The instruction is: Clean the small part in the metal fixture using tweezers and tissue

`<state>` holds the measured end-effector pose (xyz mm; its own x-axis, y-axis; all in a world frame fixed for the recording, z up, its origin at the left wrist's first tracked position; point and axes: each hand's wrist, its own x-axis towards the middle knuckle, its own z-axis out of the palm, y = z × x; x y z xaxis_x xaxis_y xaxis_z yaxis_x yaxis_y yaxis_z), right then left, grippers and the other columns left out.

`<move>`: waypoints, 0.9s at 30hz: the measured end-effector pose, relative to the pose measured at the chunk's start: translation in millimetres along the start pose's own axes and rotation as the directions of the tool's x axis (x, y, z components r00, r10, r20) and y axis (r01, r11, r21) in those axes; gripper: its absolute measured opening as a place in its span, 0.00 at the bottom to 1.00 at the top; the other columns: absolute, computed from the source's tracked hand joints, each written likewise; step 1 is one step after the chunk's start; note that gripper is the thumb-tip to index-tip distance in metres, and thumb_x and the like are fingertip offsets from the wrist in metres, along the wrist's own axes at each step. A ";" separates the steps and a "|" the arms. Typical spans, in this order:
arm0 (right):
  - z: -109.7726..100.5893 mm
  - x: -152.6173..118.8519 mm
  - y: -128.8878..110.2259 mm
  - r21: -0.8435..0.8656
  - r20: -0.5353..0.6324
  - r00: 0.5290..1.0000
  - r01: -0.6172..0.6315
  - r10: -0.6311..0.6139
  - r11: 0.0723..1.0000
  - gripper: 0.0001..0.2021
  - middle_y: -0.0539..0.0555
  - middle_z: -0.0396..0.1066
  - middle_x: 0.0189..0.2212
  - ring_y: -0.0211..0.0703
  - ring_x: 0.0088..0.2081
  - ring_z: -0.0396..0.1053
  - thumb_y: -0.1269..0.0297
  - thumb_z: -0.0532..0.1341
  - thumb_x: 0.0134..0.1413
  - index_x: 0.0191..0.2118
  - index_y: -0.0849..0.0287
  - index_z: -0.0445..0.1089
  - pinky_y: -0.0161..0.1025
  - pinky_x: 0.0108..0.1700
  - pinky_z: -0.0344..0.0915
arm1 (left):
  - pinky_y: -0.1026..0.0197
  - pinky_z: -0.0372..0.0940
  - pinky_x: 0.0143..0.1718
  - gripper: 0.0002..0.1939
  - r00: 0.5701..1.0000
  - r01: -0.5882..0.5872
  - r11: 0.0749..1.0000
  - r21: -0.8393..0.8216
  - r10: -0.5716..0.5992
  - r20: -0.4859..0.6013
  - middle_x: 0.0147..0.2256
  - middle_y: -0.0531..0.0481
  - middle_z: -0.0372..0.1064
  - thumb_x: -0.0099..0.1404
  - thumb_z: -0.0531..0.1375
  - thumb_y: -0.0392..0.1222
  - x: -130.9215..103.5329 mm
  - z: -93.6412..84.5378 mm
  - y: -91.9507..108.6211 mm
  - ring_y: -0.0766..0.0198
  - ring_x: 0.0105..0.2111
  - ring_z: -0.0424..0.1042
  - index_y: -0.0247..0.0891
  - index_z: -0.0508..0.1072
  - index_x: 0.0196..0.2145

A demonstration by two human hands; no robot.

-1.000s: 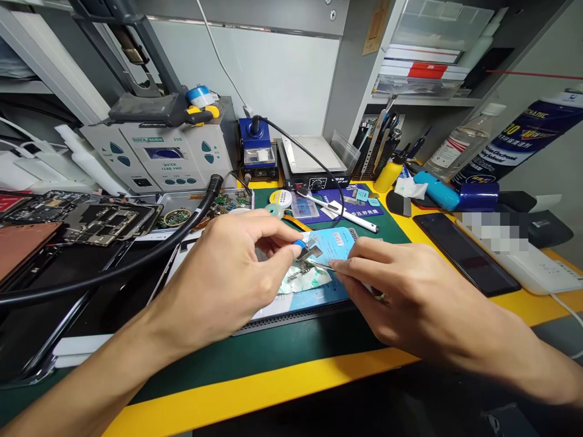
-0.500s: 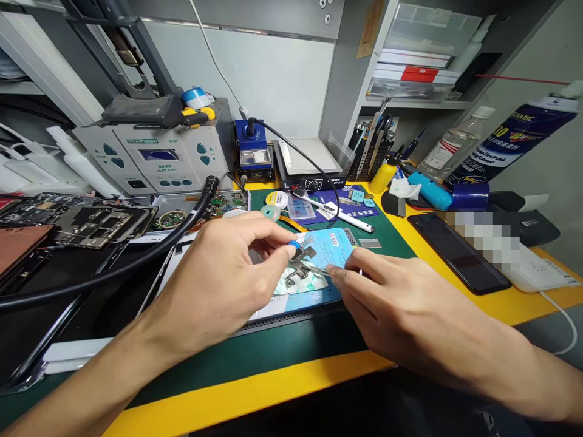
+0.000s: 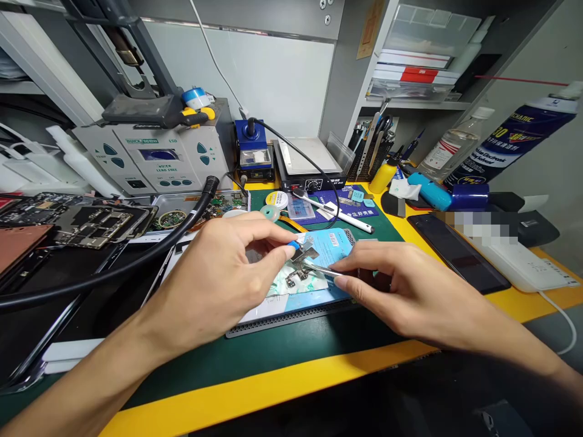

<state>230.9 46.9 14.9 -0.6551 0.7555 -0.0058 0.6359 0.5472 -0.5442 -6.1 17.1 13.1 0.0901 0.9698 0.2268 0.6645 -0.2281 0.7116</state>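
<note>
My left hand [image 3: 232,267] pinches a small dark circuit piece [image 3: 303,258] with a blue part at its upper end, between thumb and index finger. My right hand [image 3: 401,285] is closed on thin metal tweezers [image 3: 324,269], whose tips point left and meet the lower middle of the piece. Whether the tips grip it is too small to tell. Beneath lies a white tissue with green marks [image 3: 319,283], on a light blue sheet [image 3: 325,243] over a perforated grey plate [image 3: 282,321].
Opened phones and boards [image 3: 100,224] lie at the left, crossed by a thick black hose [image 3: 150,258]. Behind stand a grey hot-air station [image 3: 157,152] and a small heating plate [image 3: 310,161]. A black phone [image 3: 455,249], bottle [image 3: 455,145] and spray can [image 3: 514,136] are at the right.
My right hand has turned and risen slightly, its fingers now spread further along the tweezers. The circuit piece has tilted a little. My left hand has barely moved.
</note>
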 end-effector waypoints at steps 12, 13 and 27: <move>-9.6 -3.1 -0.3 -0.081 0.010 0.999 -0.037 0.038 0.996 0.10 0.52 0.78 0.36 0.42 0.33 0.72 0.60 0.60 0.64 0.41 0.54 0.79 0.36 0.33 0.65 | 0.65 0.66 0.37 0.06 1.000 0.015 1.000 0.016 -0.016 0.009 0.37 0.57 0.79 0.64 0.63 0.43 0.7 2.2 0.0 0.64 0.38 0.75 0.46 0.82 0.36; -10.9 -4.2 0.0 -0.086 0.013 0.998 -0.052 0.053 0.995 0.10 0.51 0.78 0.37 0.41 0.33 0.72 0.59 0.60 0.65 0.43 0.53 0.79 0.36 0.32 0.65 | 0.65 0.66 0.37 0.06 1.000 0.018 1.000 0.012 -0.018 0.011 0.37 0.57 0.79 0.64 0.63 0.44 0.5 2.4 0.1 0.65 0.37 0.75 0.46 0.82 0.36; -20.5 -23.5 7.8 -0.144 -0.075 0.997 -0.034 0.024 0.989 0.10 0.53 0.78 0.36 0.41 0.32 0.72 0.60 0.61 0.64 0.42 0.55 0.80 0.35 0.31 0.65 | 0.60 0.67 0.39 0.08 1.000 -0.009 1.000 0.021 0.009 0.000 0.38 0.55 0.79 0.64 0.63 0.48 0.3 4.7 -1.9 0.60 0.39 0.75 0.47 0.82 0.35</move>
<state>259.6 40.8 28.0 -0.6074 0.7931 0.0444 0.7101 0.5672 -0.4172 -3.9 18.2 8.8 0.0964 0.9676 0.2332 0.6791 -0.2352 0.6953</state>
